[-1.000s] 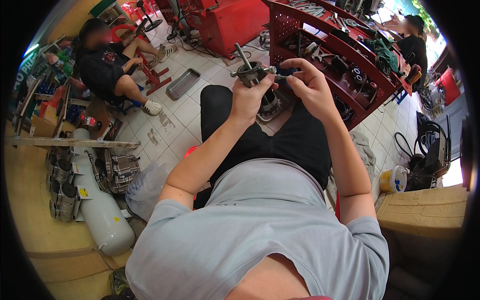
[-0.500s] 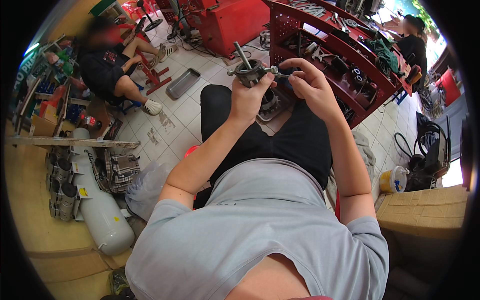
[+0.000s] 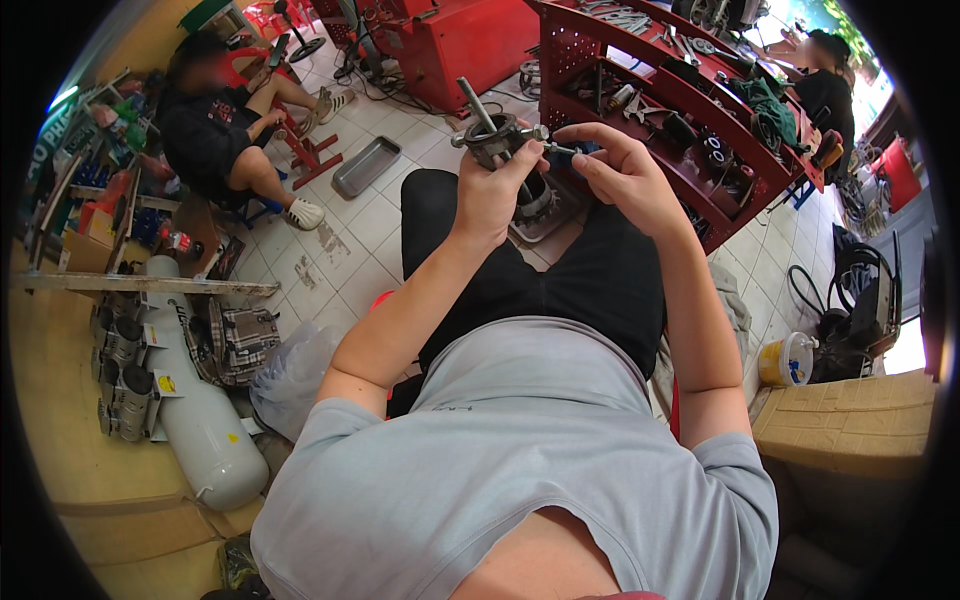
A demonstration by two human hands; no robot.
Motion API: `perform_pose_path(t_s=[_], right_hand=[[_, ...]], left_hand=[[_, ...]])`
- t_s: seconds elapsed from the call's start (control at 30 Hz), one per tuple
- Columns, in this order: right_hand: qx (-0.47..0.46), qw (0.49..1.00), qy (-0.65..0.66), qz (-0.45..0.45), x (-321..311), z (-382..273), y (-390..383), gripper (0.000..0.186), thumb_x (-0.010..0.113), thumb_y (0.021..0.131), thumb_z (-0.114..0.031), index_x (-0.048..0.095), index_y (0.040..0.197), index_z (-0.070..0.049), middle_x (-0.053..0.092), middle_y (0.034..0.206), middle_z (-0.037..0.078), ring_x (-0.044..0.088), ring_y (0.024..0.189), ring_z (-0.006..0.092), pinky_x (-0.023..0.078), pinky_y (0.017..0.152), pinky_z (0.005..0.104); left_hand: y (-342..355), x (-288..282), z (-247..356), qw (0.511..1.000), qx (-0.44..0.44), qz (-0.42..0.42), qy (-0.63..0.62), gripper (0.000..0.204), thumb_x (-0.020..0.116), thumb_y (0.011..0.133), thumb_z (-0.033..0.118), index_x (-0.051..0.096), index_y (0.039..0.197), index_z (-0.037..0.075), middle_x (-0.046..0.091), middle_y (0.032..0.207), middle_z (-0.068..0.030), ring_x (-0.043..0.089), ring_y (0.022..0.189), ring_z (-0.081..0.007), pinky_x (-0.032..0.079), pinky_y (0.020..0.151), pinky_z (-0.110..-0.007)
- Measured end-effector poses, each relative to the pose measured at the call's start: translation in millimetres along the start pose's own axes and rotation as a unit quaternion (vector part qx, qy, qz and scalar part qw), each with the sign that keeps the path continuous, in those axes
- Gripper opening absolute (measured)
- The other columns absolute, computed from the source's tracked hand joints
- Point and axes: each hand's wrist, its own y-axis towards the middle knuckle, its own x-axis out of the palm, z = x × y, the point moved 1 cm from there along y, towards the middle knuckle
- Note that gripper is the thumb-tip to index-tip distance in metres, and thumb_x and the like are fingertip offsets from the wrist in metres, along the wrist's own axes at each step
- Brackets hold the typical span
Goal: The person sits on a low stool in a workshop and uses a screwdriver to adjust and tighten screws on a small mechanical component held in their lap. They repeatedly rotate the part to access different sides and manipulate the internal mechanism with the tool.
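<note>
My left hand [image 3: 490, 195] is closed around a ring-shaped metal part [image 3: 490, 145], held up above my knees. Bolts stick out from the sides of its ring, and a metal rod [image 3: 476, 104] rises tilted from its opening. On the right of the ring, a thin metal pin [image 3: 562, 150] reaches toward my right hand [image 3: 622, 170]. The thumb and fingers of that hand are bent around the pin's outer end. Below, between my knees, a dark cylindrical part with a toothed metal end [image 3: 536, 198] stands over a tray [image 3: 545, 232], partly hidden by my left hand.
A red tool cart [image 3: 700, 195] with tools and parts stands ahead right. An oblong metal tray [image 3: 367, 167] lies on the tiles, near a seated person [image 3: 215, 130]. To my left are a grey gas cylinder [image 3: 205, 410] and a plastic bag [image 3: 300, 375]; a bucket [image 3: 785, 360] stands right.
The metal part in my left hand has shifted slightly left and its rod leans more. My right fingers have spread a little at the pin. The seated person's head and hand have moved.
</note>
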Motion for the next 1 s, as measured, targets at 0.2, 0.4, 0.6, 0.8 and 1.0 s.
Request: perform_pose_path(t_s=[0.2, 0.4, 0.6, 0.8, 1.0], right_hand=[[0.016, 0.999, -0.024, -0.031, -6, 0, 0, 0.029, 0.059, 0.091, -0.012, 0.061, 0.119, -0.004, 0.056, 0.071, -0.006, 0.038, 0.061, -0.0001, 0.030, 0.053, 0.0186], [-0.014, 1.000, 0.009, 0.004, -2, -4, -1, 0.025, 0.058, 0.091, -0.009, 0.064, 0.114, -0.003, 0.062, 0.081, -0.002, 0.049, 0.071, 0.0022, 0.040, 0.063, 0.0195], [-0.031, 0.999, -0.021, -0.022, -9, 2, 0, 0.030, 0.059, 0.091, -0.010, 0.062, 0.120, -0.004, 0.064, 0.085, 0.000, 0.052, 0.076, 0.0036, 0.043, 0.069, 0.0204], [0.027, 0.996, -0.086, -0.011, -6, -7, 0, 0.031, 0.060, 0.092, -0.014, 0.061, 0.121, -0.002, 0.063, 0.085, 0.001, 0.052, 0.075, 0.0037, 0.043, 0.068, 0.0206], [-0.003, 0.992, -0.110, -0.057, -12, -13, 4, 0.028, 0.058, 0.094, -0.018, 0.062, 0.112, 0.004, 0.061, 0.082, -0.001, 0.050, 0.074, 0.0032, 0.043, 0.065, 0.0213]], left_hand=[[0, 0, 1, 1.000, 0.005, -0.021, 0.001, 0.016, 0.066, 0.088, 0.008, 0.060, 0.102, 0.005, 0.064, 0.086, -0.0035, 0.062, 0.077, -0.0128, 0.050, 0.069, -0.027], [1, -1, -1, 1.000, -0.010, -0.018, -0.006, 0.022, 0.067, 0.087, 0.005, 0.057, 0.106, 0.003, 0.064, 0.087, -0.0046, 0.063, 0.074, -0.0138, 0.050, 0.069, -0.026], [1, 0, -1, 1.000, -0.005, -0.014, -0.002, 0.017, 0.066, 0.088, 0.007, 0.059, 0.104, 0.005, 0.064, 0.086, -0.0030, 0.062, 0.075, -0.0128, 0.050, 0.069, -0.027], [1, 1, 0, 1.000, -0.014, -0.007, -0.012, 0.018, 0.067, 0.087, 0.007, 0.059, 0.103, 0.003, 0.064, 0.086, -0.0035, 0.063, 0.075, -0.0137, 0.051, 0.069, -0.027], [0, 0, 6, 0.999, -0.023, -0.003, -0.022, 0.021, 0.068, 0.086, 0.007, 0.058, 0.104, 0.002, 0.065, 0.087, -0.0047, 0.063, 0.074, -0.0146, 0.051, 0.069, -0.027]])
